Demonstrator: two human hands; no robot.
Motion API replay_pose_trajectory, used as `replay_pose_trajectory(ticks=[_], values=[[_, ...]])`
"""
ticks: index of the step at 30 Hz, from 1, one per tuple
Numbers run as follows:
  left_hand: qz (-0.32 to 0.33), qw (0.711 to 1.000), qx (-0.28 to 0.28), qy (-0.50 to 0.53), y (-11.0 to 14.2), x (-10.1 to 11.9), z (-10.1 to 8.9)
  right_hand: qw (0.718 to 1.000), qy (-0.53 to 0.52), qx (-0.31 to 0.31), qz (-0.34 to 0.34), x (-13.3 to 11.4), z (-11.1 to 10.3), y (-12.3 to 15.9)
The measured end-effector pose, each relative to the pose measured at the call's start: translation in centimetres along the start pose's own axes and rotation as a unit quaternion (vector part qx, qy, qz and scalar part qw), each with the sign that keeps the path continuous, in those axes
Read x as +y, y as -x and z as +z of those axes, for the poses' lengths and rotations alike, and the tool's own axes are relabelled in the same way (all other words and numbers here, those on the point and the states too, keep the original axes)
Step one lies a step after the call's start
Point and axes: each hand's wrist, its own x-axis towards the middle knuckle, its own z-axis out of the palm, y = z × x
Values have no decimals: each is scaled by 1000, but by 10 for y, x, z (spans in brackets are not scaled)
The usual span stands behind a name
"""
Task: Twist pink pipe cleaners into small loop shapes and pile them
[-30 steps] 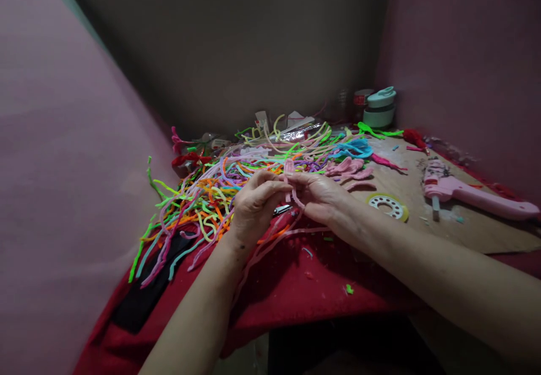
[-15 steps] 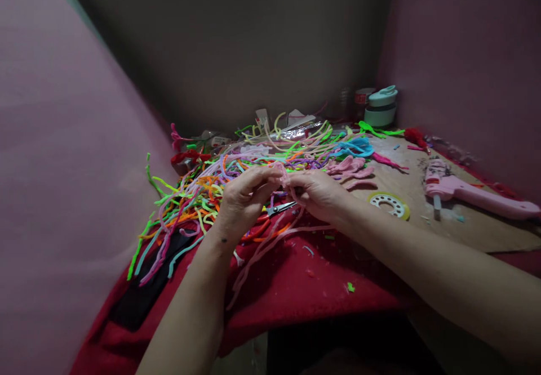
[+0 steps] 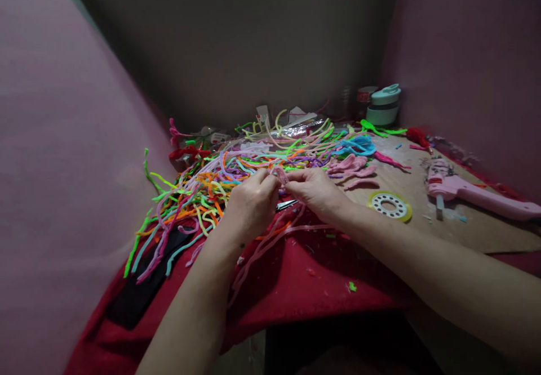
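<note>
Between my two hands is a bent pink pipe cleaner [image 3: 279, 175], looped at the fingertips. My left hand [image 3: 256, 200] is closed on its left side, with the back of the hand turned toward me. My right hand [image 3: 315, 192] pinches the other side between thumb and fingers. Under the hands lie scissors [image 3: 286, 204], mostly hidden by my left hand. Loose pink pipe cleaners [image 3: 264, 251] trail over the red cloth below. Just right of my right hand lie pink looped pipe-cleaner pieces [image 3: 349, 165].
A heap of many-coloured pipe cleaners [image 3: 203, 195] covers the left and back. On the cardboard [image 3: 477, 237] at right are a tape roll [image 3: 389, 206] and a pink glue gun [image 3: 477, 192]. A mint-lidded cup [image 3: 384, 105] stands behind. A black flat object [image 3: 141, 290] lies front left on the red cloth [image 3: 313, 296].
My left hand has rolled over and closed its fingers, moving slightly right and covering more of the scissors. My right hand keeps its pinch, nearly in place.
</note>
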Motion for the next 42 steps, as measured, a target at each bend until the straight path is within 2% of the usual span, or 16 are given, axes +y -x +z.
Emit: replay_pose_trajectory(ticks=[6,10,16,18,19,21,22,24,25,26,28,32,35,40,42], values=[[9,992,-19,-124,2,16,-2,999,21,12,-35,4,2,0],[6,991,-27,-134,2,23,-3,1000,-6,16,-19,3,4,2],[10,999,-32,-7,2,18,-1,999,-51,5,0,-4,3,4],[-15,998,-2,66,0,14,-1,998,-48,18,19,-4,2,3],[-47,992,22,115,-1,12,-1,998,-57,24,31,-3,2,2],[-147,954,61,255,-4,7,-3,994,-99,33,45,0,1,0],[-200,917,60,339,-5,5,-4,991,-125,33,46,2,1,-1],[-285,822,19,493,-7,3,-6,986,-162,19,43,4,1,-3],[-313,779,-8,544,-8,3,-7,984,-169,11,45,5,1,-3],[-332,749,-31,573,-9,3,-7,984,-172,5,51,5,2,-3],[-349,729,-54,587,-10,7,-8,985,-163,2,57,4,2,-1],[-357,752,-29,554,-10,15,-9,990,-139,5,36,4,2,1],[-352,779,-12,518,-10,16,-9,986,-165,-8,34,5,2,1],[-292,826,27,481,-8,9,-4,966,-247,-22,73,5,3,-1],[-277,824,30,494,-7,9,-3,960,-267,-32,78,4,4,-1]])
